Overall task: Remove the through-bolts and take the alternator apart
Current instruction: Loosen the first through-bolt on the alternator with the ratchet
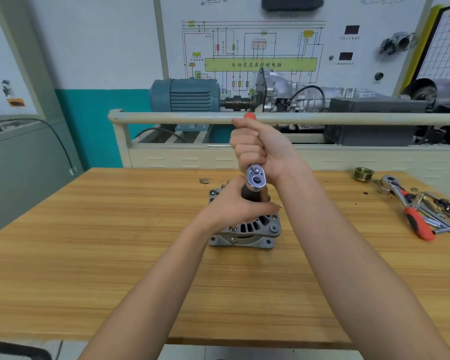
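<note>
Centre of the pale wooden workbench (89, 229), and there sits the grey cast-metal alternator (247, 231), slotted housing facing the camera, flat on the boards. A chrome ratchet wrench (256, 178) stands over it, round head towards us, with its dark socket (247, 193) dropping straight down into the top of the alternator. The right hand (260, 149) is wrapped tight round the wrench handle, all fingers curled, only the orange-red butt of the grip poking out above the fist. The left hand (238, 203) is clamped over the top of the alternator, fingers curled round the socket and the housing beneath (what the socket is seated on is hidden by that hand).

Over at the right edge of the bench lies a second ratchet with an orange handle (411, 209) among a scatter of loose sockets and tools, and just beyond it a brass-coloured grooved pulley (363, 174). Behind the bench, a blue-grey electric motor (185, 96) on a training rig.
</note>
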Demonstrator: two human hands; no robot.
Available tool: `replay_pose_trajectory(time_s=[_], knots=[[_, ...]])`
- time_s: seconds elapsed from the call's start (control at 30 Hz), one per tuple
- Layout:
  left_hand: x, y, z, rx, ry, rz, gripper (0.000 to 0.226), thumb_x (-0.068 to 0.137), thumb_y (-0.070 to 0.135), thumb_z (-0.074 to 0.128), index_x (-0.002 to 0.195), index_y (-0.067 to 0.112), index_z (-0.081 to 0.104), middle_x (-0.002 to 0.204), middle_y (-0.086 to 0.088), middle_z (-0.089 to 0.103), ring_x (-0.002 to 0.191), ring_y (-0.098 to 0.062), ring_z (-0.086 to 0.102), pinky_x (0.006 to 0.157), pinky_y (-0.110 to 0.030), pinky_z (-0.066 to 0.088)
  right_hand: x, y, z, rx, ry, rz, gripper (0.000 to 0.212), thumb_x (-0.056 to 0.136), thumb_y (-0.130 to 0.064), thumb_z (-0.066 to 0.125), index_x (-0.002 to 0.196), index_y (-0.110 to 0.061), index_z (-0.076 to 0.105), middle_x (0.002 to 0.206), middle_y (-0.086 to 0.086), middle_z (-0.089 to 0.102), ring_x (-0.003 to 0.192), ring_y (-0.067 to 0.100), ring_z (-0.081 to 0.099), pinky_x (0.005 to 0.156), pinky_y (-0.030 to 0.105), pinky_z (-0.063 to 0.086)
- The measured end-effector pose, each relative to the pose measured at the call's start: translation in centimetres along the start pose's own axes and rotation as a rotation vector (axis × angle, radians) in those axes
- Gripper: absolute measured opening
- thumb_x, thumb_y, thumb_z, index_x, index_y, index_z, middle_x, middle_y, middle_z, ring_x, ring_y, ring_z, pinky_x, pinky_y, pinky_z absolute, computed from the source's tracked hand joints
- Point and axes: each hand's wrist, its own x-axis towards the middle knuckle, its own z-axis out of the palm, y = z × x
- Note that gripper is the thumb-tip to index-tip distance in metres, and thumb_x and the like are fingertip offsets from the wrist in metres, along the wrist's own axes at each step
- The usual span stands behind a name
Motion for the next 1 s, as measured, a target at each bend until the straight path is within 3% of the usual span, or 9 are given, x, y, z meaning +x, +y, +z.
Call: replay_pose_trajectory(time_s=[0.17,0.23,0.43,0.5,0.6,0.67,0.73,0.93,1.0], knots=[[1.0,-0.6,1.0,-0.257,0.482,-0.016,0.038,0.080,-0.002,0.062,0.054,0.013,0.039,0.044,0.003,0.035,0.041,-0.010,0.028,0.043,-0.022,0.025,1.0,0.7,-0.1,0.240,0.168,-0.356,0.050,0.099,-0.020,0.042,0.051,-0.019,0.029,0.034,-0.007,0.020,0.023,0.006,0.016,0.024,0.015,0.011],[1.1,-0.7,1.1,-0.288,0.537,-0.017,0.040,0.079,-0.006,0.060,0.053,0.014,0.037,0.044,0.003,0.034,0.041,-0.010,0.027,0.041,-0.021,0.025,1.0,1.0,-0.2,0.255,0.191,-0.457,0.046,0.100,-0.020,0.041,0.056,-0.020,0.026,0.034,-0.007,0.019,0.023,0.006,0.015,0.025,0.016,0.012],[0.0,0.0,-0.6,0.009,0.066,0.074,0.031,0.075,0.006,0.068,0.054,0.006,0.046,0.048,-0.003,0.045,0.044,-0.014,0.039,0.047,-0.025,0.035,0.5,0.0,-0.1,0.087,0.027,-0.056,0.052,0.096,-0.022,0.042,0.046,-0.016,0.030,0.042,-0.009,0.013,0.034,0.002,0.007,0.026,0.018,0.013],[0.1,0.2,-0.8,-0.007,-0.001,0.097,0.033,0.077,0.003,0.066,0.052,0.007,0.045,0.045,-0.002,0.044,0.041,-0.013,0.038,0.045,-0.022,0.033,0.6,0.0,0.0,0.039,0.011,0.008,0.050,0.093,-0.021,0.044,0.045,-0.015,0.031,0.044,-0.010,0.013,0.035,0.002,0.007,0.026,0.020,0.014],[0.6,-0.2,0.0,-0.178,0.166,0.080,0.040,0.081,-0.010,0.060,0.053,0.012,0.040,0.042,0.006,0.039,0.036,-0.007,0.033,0.041,-0.017,0.030,0.7,0.4,0.2,0.142,0.106,-0.183,0.050,0.098,-0.020,0.043,0.050,-0.018,0.029,0.035,-0.008,0.019,0.026,0.004,0.012,0.024,0.015,0.012],[1.0,-0.4,0.6,-0.253,0.396,0.048,0.037,0.081,-0.013,0.056,0.057,0.010,0.040,0.044,0.002,0.038,0.038,-0.010,0.033,0.040,-0.019,0.028,0.8,0.7,0.0,0.241,0.183,-0.400,0.046,0.099,-0.019,0.042,0.056,-0.020,0.026,0.034,-0.007,0.020,0.023,0.005,0.016,0.024,0.016,0.013],[1.0,-0.4,0.9,-0.241,0.479,0.048,0.031,0.080,-0.012,0.056,0.061,0.009,0.042,0.049,-0.004,0.036,0.044,-0.015,0.031,0.044,-0.024,0.026,0.7,1.0,-0.2,0.248,0.208,-0.487,0.047,0.100,-0.020,0.041,0.055,-0.019,0.028,0.034,-0.007,0.020,0.023,0.006,0.016,0.024,0.016,0.013],[-0.1,0.0,-0.9,-0.014,-0.070,0.078,0.038,0.077,0.010,0.066,0.047,0.005,0.042,0.042,0.000,0.040,0.040,-0.013,0.034,0.046,-0.022,0.030,0.5,0.3,0.2,0.020,0.009,-0.027,0.052,0.094,-0.021,0.043,0.044,-0.016,0.030,0.046,-0.011,0.011,0.033,0.004,0.006,0.025,0.019,0.012],[-0.2,0.3,-0.9,-0.039,-0.074,0.041,0.039,0.076,0.011,0.065,0.044,0.013,0.042,0.041,0.005,0.039,0.039,-0.009,0.033,0.045,-0.018,0.029,0.8,0.4,0.5,-0.014,0.009,0.010,0.047,0.090,-0.019,0.047,0.045,-0.016,0.031,0.045,-0.011,0.012,0.033,0.004,0.007,0.025,0.019,0.014]])
